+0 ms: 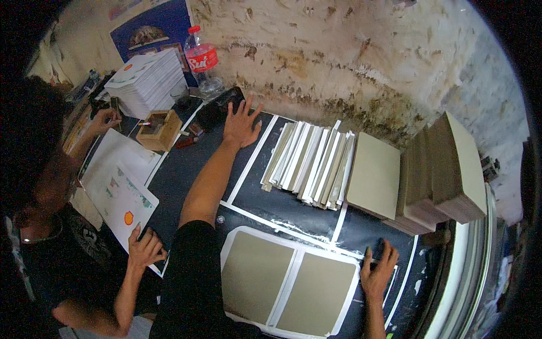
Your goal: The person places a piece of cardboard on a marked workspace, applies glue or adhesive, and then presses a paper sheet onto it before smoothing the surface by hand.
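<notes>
My left hand [241, 125] reaches far across the table with its fingers spread. Its fingertips are at a dark, glossy object [221, 108] near the wall, perhaps a phone; I cannot tell for sure. My right hand [379, 272] rests open on the black tabletop, fingers apart, by the right edge of a white cover sheet. On that sheet lie two grey-brown boards, a left one [257, 274] and a right one [316, 294], with a white strip [284, 288] between them. White borders frame both boards.
Beyond the boards lies a row of white and grey strips [310, 161]. Stacked boards [446, 169] stand at right. A co-worker's hand [145, 247] touches a printed cover [121, 192]. A wooden box [160, 130], bottle [202, 62] and paper stack [148, 82] stand back left.
</notes>
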Action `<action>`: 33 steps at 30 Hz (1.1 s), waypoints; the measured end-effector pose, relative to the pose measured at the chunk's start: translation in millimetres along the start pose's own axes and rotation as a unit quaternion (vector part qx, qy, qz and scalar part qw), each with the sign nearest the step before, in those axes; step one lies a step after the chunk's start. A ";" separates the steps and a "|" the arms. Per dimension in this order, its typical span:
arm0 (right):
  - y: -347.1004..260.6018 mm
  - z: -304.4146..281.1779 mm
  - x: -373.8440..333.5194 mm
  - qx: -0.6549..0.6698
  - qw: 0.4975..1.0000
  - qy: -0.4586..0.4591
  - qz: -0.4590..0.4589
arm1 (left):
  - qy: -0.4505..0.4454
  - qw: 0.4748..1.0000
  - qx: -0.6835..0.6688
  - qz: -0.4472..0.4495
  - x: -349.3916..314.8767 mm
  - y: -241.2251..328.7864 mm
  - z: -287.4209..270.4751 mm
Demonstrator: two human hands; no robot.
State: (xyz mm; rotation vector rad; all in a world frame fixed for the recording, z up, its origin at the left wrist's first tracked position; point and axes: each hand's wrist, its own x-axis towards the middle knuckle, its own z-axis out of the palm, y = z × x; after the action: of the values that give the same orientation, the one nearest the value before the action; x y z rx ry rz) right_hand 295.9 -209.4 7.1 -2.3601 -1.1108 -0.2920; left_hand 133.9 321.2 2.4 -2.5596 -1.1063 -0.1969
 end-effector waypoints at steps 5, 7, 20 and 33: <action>-1.7 -2.1 1.4 -0.006 1.000 -0.018 0.013 | 0.015 0.999 -0.037 -0.012 -0.8 1.4 -0.2; -3.3 -2.0 2.2 -0.003 1.000 -0.013 0.015 | 0.017 0.999 -0.043 -0.014 -0.6 1.4 -0.2; 4.9 -0.4 -3.3 0.011 1.000 -0.011 0.006 | 0.131 0.945 -0.055 -0.294 -42.0 -26.1 -35.2; -0.7 0.3 -0.6 0.014 1.000 0.005 0.002 | 0.083 0.974 -0.025 -0.211 -52.0 -116.1 13.4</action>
State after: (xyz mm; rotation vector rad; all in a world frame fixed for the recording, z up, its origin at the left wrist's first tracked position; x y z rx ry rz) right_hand 295.0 -209.3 6.9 -2.3337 -1.0993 -0.2863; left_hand 13.7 364.6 6.2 -2.2662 -1.5791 -0.5376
